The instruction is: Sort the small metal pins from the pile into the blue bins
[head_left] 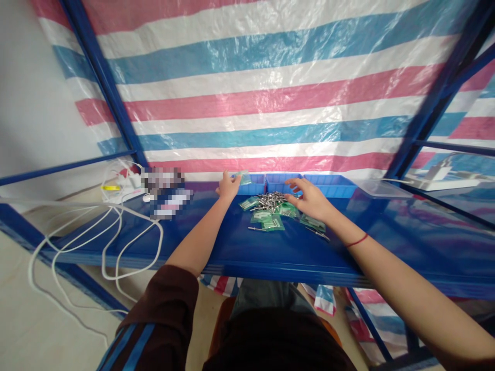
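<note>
Near the leftmost blue bin (253,186), my left hand (229,186) pinches a small clear green-tinted bag (243,178) at its fingertips. My right hand (305,198) hovers with fingers apart over the right side of a pile of metal rivet-like pieces (273,200), in front of the middle blue bin (274,181). Several green-tinted bags (273,222) lie around the pile's front and sides, some with metal pieces inside. One loose metal piece (256,229) rests at the front left, another (317,233) at the front right.
A third blue bin (330,186) stands at the right, beside a clear plastic lid (382,188). White cables (112,247) and a power strip (124,191) occupy the left. Blue posts frame the blue table (240,252), with a striped sheet (247,98) behind it.
</note>
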`<state>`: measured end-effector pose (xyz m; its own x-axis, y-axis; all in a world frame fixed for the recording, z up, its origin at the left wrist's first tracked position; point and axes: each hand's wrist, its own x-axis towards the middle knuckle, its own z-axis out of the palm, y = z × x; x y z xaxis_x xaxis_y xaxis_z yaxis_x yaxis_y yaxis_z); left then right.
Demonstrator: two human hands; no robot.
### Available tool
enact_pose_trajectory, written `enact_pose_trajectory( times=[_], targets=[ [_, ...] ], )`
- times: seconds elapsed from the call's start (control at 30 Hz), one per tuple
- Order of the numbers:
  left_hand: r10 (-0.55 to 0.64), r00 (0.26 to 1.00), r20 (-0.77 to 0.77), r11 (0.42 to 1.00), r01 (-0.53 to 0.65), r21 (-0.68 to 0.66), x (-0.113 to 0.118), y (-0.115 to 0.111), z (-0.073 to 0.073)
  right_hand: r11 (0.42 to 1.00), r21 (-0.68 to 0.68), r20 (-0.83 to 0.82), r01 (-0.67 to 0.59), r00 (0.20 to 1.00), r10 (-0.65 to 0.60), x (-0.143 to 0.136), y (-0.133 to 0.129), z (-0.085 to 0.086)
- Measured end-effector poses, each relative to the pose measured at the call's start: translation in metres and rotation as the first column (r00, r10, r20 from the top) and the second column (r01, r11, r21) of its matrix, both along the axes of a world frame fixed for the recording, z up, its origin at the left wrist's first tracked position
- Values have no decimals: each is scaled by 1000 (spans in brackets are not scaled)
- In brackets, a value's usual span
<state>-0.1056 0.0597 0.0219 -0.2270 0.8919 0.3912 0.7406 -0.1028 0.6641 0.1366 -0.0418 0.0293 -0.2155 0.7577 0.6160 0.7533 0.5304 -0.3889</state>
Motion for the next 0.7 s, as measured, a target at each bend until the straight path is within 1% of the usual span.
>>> enact_pose_trajectory(
  times=[0.07,0.17,0.2,0.23,0.33,0.37,0.47,0.5,0.57,0.63,0.7],
  targets=[
    [-42,989,-139,997,32,-74,3,-2,-2,1000,-6,18,-8,1000,8,1,0,0],
    [-116,960,-255,985,79,-151,10,-6,-5,999,-28,76,-19,997,21,3,1,1],
    [-122,952,-281,987,86,-136,11,-7,-5,998,-43,109,-44,993,48,4,1,1],
    [-118,945,-306,991,94,-91,12,-9,-5,995,-61,144,-84,985,92,3,0,2],
    [-106,927,-360,986,145,84,13,-12,-5,957,-118,216,-266,933,287,-1,-7,3],
    [-129,916,-379,979,179,99,13,-12,-5,934,-132,228,-333,906,355,-4,-10,4],
    [-238,866,-440,959,281,34,14,-13,-6,856,-179,253,-485,818,516,-14,-19,5],
    [-254,858,-447,954,299,32,14,-14,-6,837,-197,260,-510,796,546,-16,-20,5],
    [-244,869,-430,946,310,90,17,-16,-6,826,-223,264,-517,784,562,-19,-21,4],
    [-230,889,-396,935,315,164,21,-20,-4,839,-220,271,-497,795,543,-20,-20,3],
    [-262,885,-385,913,356,198,27,-26,-1,852,-205,289,-482,802,523,-20,-18,3]
  ],
)
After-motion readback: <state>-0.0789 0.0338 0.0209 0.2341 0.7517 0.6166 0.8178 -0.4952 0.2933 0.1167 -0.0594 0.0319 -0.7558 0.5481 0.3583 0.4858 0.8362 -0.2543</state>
